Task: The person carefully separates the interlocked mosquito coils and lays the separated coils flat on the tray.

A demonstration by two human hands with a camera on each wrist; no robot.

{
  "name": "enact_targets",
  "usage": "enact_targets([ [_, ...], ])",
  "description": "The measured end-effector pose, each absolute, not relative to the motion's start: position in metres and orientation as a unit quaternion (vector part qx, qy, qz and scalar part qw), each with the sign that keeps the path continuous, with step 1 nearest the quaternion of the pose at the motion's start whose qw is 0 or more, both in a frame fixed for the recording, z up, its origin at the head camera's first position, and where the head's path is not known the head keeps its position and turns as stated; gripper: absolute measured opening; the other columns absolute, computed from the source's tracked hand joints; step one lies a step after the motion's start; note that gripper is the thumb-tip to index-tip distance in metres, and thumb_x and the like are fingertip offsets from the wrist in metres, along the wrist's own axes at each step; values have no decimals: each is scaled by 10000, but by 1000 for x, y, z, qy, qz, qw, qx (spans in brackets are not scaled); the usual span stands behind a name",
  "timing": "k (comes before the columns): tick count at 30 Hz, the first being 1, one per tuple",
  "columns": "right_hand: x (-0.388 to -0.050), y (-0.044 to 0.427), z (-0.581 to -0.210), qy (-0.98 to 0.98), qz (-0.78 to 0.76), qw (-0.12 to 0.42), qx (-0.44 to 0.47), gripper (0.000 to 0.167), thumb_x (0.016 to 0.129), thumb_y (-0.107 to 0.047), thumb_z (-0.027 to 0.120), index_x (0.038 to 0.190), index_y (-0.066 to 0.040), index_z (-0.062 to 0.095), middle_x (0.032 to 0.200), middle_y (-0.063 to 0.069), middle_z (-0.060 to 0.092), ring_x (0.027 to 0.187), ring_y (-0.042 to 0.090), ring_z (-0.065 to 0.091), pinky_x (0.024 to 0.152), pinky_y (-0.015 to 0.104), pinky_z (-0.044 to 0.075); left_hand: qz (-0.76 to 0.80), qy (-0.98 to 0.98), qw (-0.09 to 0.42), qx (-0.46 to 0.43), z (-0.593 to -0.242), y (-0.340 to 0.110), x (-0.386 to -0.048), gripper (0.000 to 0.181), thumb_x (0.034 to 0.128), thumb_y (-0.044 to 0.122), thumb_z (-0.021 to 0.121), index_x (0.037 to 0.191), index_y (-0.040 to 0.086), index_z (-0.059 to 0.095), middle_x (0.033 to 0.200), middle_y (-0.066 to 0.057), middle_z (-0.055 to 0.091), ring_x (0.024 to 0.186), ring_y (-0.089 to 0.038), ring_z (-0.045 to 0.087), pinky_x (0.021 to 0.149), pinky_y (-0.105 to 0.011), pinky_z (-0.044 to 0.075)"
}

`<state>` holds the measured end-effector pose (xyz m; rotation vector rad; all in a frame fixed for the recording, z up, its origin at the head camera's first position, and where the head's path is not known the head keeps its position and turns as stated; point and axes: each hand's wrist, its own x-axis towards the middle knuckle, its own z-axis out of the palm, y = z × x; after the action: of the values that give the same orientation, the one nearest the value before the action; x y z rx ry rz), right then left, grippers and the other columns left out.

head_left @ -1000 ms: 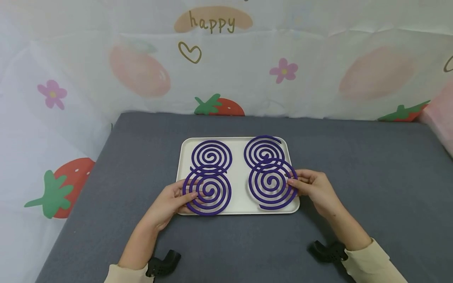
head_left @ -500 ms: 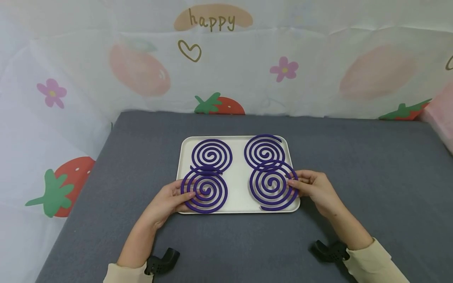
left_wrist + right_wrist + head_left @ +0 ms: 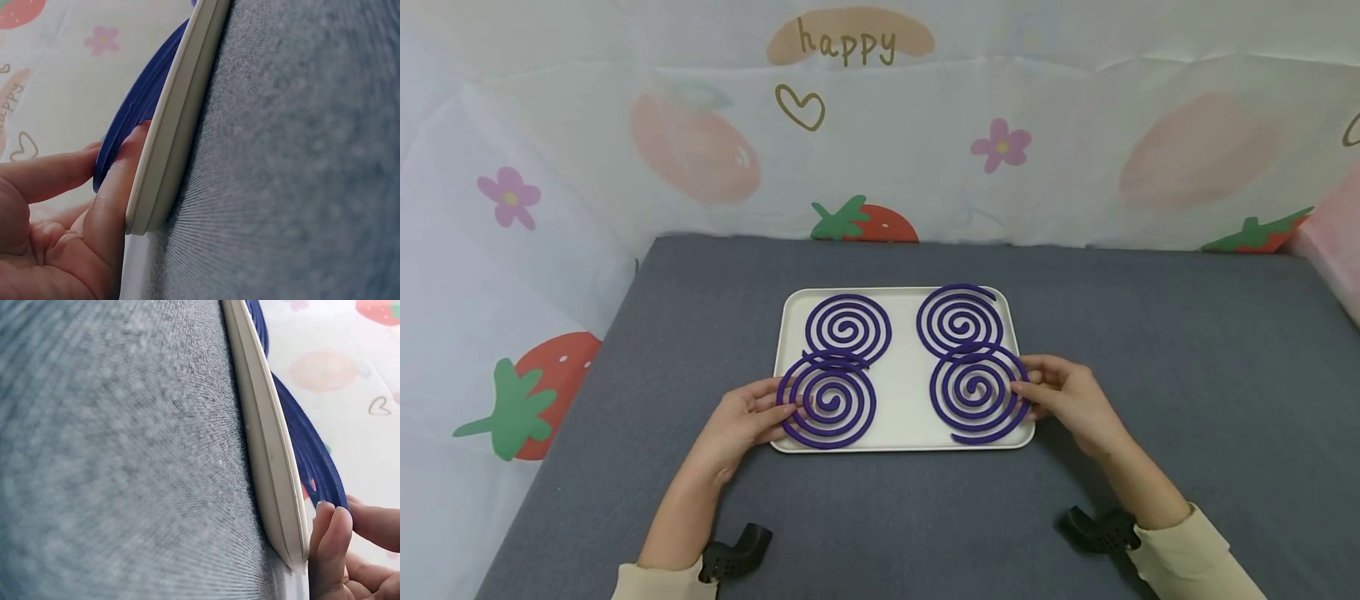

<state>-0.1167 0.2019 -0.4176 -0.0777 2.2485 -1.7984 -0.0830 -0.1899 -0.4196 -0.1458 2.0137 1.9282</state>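
A white tray [image 3: 902,408] carries purple mosquito coils. My left hand [image 3: 741,421] pinches the near-left mosquito coil [image 3: 830,403] by its left edge, thumb above and fingers beneath. In the left wrist view this coil [image 3: 134,112] is tilted, its near edge raised off the tray. With thumb and fingers, my right hand [image 3: 1067,396] holds the right edge of the near-right mosquito coil [image 3: 974,387]. The right wrist view shows that coil [image 3: 312,450] sloping too, its held edge above the tray rim. Both held coils overlap the front edges of the coils behind.
Behind them on the tray lie a far-left coil [image 3: 846,328] and a far-right coil [image 3: 960,325]. The tray stands on a grey cloth-covered table [image 3: 880,525]. A white printed curtain [image 3: 1075,125] hangs along the back and left.
My left hand has moved left with its coil, which has shifted toward the tray's left edge. The right hand and its coil have barely moved.
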Motion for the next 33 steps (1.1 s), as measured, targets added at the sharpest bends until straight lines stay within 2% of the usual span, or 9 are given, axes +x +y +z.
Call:
enact_targets([
  [7, -117, 204, -417, 783, -610, 123, -26, 372, 901, -9, 604, 1196, 193, 499, 826, 52, 620, 629, 89, 593, 556, 280, 552, 681, 707, 189, -30, -419, -191, -82, 442, 949, -47, 484, 1338, -188, 329, 1181, -309, 568, 918, -114, 647, 789, -264, 526],
  [20, -118, 206, -418, 785, -605, 129, -27, 308, 884, -7, 618, 1083, 222, 570, 807, 32, 679, 666, 73, 610, 581, 268, 554, 692, 697, 188, -24, -413, -203, -78, 415, 962, -56, 440, 1329, -210, 323, 1195, -307, 556, 925, -101, 644, 803, -285, 528],
  [26, -117, 214, -416, 777, -613, 145, -10, 303, 882, 4, 610, 1061, 244, 565, 752, 29, 686, 629, 80, 646, 565, 257, 552, 684, 701, 201, -6, -414, -204, -78, 422, 982, 24, 455, 1312, -216, 351, 1219, -327, 535, 946, -121, 645, 819, -285, 523],
  [30, -116, 221, -414, 785, -602, 144, -16, 307, 877, -23, 632, 1052, 224, 583, 812, 50, 697, 663, 94, 655, 590, 273, 557, 680, 703, 206, -3, -413, -207, -78, 443, 995, 84, 458, 1318, -203, 360, 1238, -335, 518, 979, -134, 640, 836, -288, 517],
  [33, -115, 226, -415, 793, -594, 133, -29, 312, 873, -39, 649, 1066, 200, 593, 860, 47, 697, 699, 109, 658, 615, 293, 560, 676, 711, 191, -6, -411, -214, -76, 455, 999, 118, 465, 1326, -183, 370, 1255, -338, 505, 1012, -139, 634, 850, -284, 509],
])
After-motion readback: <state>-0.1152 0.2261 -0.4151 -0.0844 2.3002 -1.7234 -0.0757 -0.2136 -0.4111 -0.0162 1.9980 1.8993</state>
